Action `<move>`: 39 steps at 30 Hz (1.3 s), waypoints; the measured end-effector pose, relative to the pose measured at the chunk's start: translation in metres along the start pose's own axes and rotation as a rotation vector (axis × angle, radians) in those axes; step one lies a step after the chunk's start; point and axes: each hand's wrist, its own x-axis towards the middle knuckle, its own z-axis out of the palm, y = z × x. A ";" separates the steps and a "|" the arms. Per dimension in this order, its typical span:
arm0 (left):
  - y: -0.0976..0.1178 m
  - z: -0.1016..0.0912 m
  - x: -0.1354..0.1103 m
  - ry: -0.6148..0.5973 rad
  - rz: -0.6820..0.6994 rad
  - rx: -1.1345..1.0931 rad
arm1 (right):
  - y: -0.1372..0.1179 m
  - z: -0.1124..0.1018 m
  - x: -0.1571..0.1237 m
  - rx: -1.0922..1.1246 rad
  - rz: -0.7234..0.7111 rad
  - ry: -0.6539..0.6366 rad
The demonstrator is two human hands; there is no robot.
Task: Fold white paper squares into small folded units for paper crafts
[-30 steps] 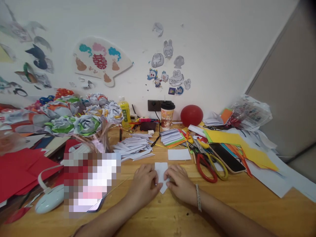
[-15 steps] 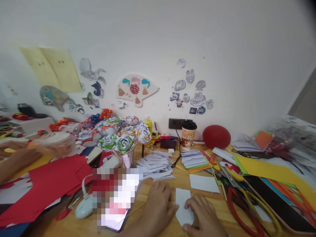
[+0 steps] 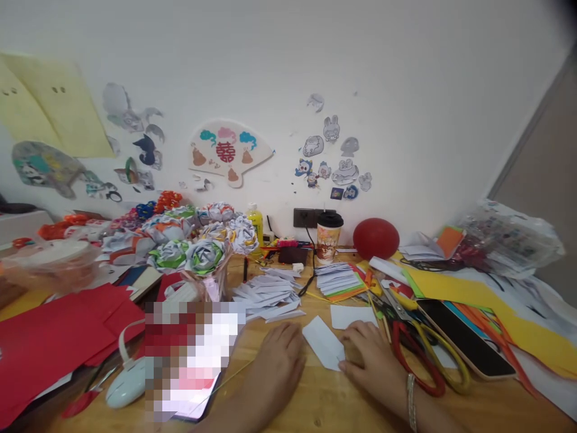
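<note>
A small white piece of folded paper [image 3: 323,343] lies tilted on the wooden table between my hands, its lower end folded to a point. My right hand [image 3: 370,355], wearing a bracelet, has its curved fingers and thumb on the paper's right edge near that point. To the left of the paper, my left hand [image 3: 278,359] rests on the table with its fingers lying loosely together, holding nothing. Just behind my right hand is a flat white paper rectangle [image 3: 352,316]. A loose pile of folded white paper strips [image 3: 269,294] sits beyond my left hand.
Red-and-yellow-handled scissors [image 3: 419,358] and a dark phone [image 3: 469,340] lie at right. A lit phone [image 3: 202,367], a white glue gun [image 3: 126,382] and red paper [image 3: 67,337] are at left. Behind stand paper flowers [image 3: 205,255], a lidded cup [image 3: 329,237] and a red balloon [image 3: 375,239].
The paper has turned, its pointed end swinging to the right. My left hand has drawn slightly away from it. The view has shifted to the right.
</note>
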 end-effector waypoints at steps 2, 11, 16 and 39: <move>-0.001 0.000 -0.002 0.016 0.002 -0.013 | 0.004 -0.003 0.002 0.013 -0.030 -0.013; -0.002 0.000 0.001 -0.004 0.086 -0.054 | 0.013 -0.006 0.008 0.030 -0.337 -0.057; 0.007 -0.006 0.001 -0.009 0.160 -0.059 | 0.004 -0.009 0.006 -0.088 -0.310 0.063; 0.000 -0.008 0.009 -0.003 0.134 -0.325 | -0.007 0.003 0.006 0.030 -0.553 -0.047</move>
